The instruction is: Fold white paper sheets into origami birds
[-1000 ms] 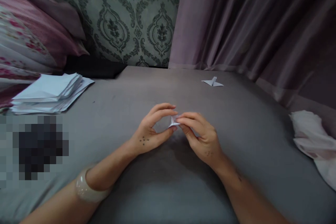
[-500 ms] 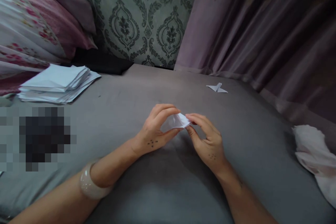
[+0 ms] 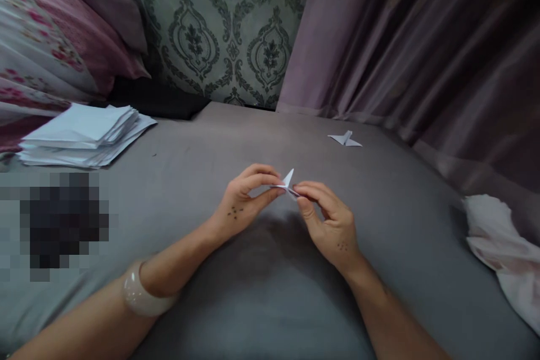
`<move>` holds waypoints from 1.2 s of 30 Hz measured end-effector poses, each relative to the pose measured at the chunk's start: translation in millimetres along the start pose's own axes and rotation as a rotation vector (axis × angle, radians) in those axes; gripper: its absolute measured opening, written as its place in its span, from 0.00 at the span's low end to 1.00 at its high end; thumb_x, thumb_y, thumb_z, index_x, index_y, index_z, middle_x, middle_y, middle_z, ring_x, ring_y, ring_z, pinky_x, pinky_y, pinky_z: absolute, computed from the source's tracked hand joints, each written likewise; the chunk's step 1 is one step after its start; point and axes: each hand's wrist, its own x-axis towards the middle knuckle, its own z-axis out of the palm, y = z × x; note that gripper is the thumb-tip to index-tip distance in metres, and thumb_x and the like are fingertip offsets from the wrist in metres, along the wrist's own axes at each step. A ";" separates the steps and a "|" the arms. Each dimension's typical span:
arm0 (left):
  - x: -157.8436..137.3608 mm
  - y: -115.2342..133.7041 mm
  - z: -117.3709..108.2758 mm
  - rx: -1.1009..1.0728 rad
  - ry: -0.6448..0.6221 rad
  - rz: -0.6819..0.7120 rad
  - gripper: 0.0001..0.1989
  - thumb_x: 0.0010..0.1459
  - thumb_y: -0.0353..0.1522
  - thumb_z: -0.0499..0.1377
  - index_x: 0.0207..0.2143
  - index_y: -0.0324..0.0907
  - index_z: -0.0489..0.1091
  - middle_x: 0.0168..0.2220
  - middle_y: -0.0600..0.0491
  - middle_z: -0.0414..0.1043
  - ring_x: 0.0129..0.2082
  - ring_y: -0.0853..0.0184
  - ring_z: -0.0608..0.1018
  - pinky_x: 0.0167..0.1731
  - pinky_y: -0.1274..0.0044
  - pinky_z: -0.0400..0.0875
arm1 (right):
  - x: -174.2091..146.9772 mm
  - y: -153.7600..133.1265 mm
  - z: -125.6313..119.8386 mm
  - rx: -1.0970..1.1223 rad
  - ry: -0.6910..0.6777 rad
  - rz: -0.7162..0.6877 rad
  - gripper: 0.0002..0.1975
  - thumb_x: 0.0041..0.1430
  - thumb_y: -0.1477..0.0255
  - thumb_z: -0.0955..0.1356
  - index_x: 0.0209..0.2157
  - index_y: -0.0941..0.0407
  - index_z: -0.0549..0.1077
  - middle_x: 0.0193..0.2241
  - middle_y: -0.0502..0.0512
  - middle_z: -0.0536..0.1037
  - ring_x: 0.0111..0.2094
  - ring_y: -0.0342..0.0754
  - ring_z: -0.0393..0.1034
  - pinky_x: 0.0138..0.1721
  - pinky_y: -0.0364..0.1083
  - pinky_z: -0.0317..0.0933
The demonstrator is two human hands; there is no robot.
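One small folded white paper (image 3: 289, 178), at centre, one point standing up, held above a grey cloth-covered surface (image 3: 244, 304). Two hands, mine: left hand (image 3: 242, 194), at nine o'clock of the paper, fingers and thumb pinching its left side; right hand (image 3: 331, 222), at four o'clock, fingers and thumb gripping its right-hand point. One bangle (image 3: 143, 295), pale, glossy, on my left forearm. One winged paper figure (image 3: 346, 139), lying at two o'clock, well apart from my fingers. One stack of white paper (image 3: 80, 132), edges uneven, between nine and ten o'clock. One black cloth-like item (image 3: 162, 102), at ten o'clock. One crumpled white bundle (image 3: 502, 253), between three and four o'clock. One mauve curtain (image 3: 358, 39), at one o'clock, beyond everything.
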 end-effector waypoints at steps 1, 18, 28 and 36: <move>0.6 -1.6 -0.1 -0.046 -0.003 -0.040 0.04 0.58 0.31 0.62 0.36 0.42 0.75 0.41 0.49 0.73 0.42 0.66 0.76 0.45 0.72 0.71 | 0.2 -1.0 -0.8 0.024 -0.001 0.021 0.09 0.61 0.76 0.67 0.42 0.52 0.75 0.41 0.54 0.77 0.44 0.47 0.73 0.47 0.49 0.67; 3.2 -5.3 -4.8 -0.400 -0.228 -0.391 0.09 0.61 0.37 0.58 0.38 0.41 0.75 0.34 0.51 0.74 0.34 0.69 0.74 0.39 0.75 0.70 | 2.3 -3.8 -2.9 -0.002 0.039 0.048 0.05 0.60 0.74 0.68 0.35 0.51 0.76 0.32 0.51 0.75 0.33 0.44 0.70 0.36 0.45 0.68; 2.6 -5.0 -7.6 -0.404 -0.268 -0.357 0.09 0.62 0.37 0.57 0.37 0.41 0.74 0.35 0.50 0.74 0.37 0.67 0.75 0.40 0.75 0.70 | 2.2 -7.5 -4.9 0.154 -0.033 0.087 0.03 0.58 0.75 0.69 0.34 0.52 0.75 0.38 0.52 0.79 0.40 0.46 0.75 0.44 0.49 0.70; 1.8 -2.7 -4.2 -0.408 -0.252 -0.417 0.09 0.61 0.36 0.59 0.38 0.40 0.75 0.33 0.51 0.74 0.35 0.68 0.75 0.39 0.75 0.71 | -3.0 -4.5 1.2 0.186 0.099 0.317 0.09 0.54 0.71 0.72 0.37 0.52 0.70 0.32 0.51 0.79 0.35 0.46 0.75 0.39 0.47 0.70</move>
